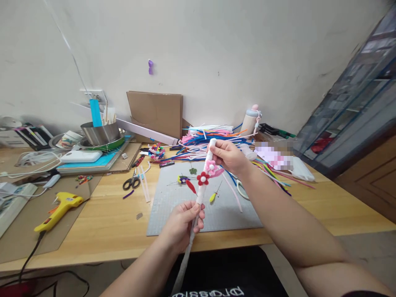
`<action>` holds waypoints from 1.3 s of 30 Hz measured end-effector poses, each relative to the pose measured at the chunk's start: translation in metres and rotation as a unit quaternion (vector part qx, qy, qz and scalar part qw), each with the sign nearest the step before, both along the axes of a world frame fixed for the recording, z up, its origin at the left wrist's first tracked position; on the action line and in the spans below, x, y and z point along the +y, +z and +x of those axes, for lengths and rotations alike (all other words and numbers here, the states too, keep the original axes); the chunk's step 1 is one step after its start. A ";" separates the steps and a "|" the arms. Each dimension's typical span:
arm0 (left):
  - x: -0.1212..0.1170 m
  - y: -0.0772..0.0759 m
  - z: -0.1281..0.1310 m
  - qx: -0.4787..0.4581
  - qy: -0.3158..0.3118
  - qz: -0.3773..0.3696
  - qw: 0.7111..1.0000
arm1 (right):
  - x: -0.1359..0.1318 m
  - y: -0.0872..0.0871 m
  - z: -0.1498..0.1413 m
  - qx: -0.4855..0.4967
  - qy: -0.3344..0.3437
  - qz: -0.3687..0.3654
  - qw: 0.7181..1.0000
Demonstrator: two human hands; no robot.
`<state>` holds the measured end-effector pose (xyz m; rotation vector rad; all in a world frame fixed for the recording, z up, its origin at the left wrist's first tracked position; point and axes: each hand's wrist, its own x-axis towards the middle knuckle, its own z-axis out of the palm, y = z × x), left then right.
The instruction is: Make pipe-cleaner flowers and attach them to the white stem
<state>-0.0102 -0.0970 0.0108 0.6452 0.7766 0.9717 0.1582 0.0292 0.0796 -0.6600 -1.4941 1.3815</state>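
Observation:
Both my hands hold one long white wrapped stick (202, 194) above a grey cutting mat (167, 218). My right hand (229, 156) pinches its upper end; my left hand (185, 222) is wrapped round it lower down, where a greyish tail runs toward my lap. Between the hands, a pink flower (211, 167) and a red flower (203, 179) with pale centres sit on the stick. A pink leaf (219, 173) and a red leaf (191, 186) stick out beside them. On the mat lie a yellow bud on a wire (213, 197), a dark green piece (193, 170) and a purple-yellow flower (182, 179).
A yellow glue gun (60, 210) lies at left on cardboard (71, 222). Black-handled scissors (131, 181) lie left of the mat. Behind it are heaped pipe cleaners (198, 142), a bottle (249, 121) and a cardboard sheet (154, 111). A steel bowl (100, 134) stands at back left.

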 end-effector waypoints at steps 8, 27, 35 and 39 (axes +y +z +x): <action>0.004 0.002 0.000 0.079 0.077 0.029 0.993 | -0.010 0.015 -0.005 -0.175 -0.229 0.209 0.934; 0.007 -0.001 0.008 0.142 0.150 0.061 0.976 | -0.057 0.029 -0.040 -0.525 -0.068 0.462 0.712; 0.013 0.008 -0.001 0.038 0.144 0.033 0.988 | -0.059 0.008 -0.026 -0.199 -0.331 0.293 0.874; 0.016 0.009 -0.002 0.007 0.133 0.025 0.991 | -0.068 -0.035 -0.035 -0.125 -0.161 0.030 0.979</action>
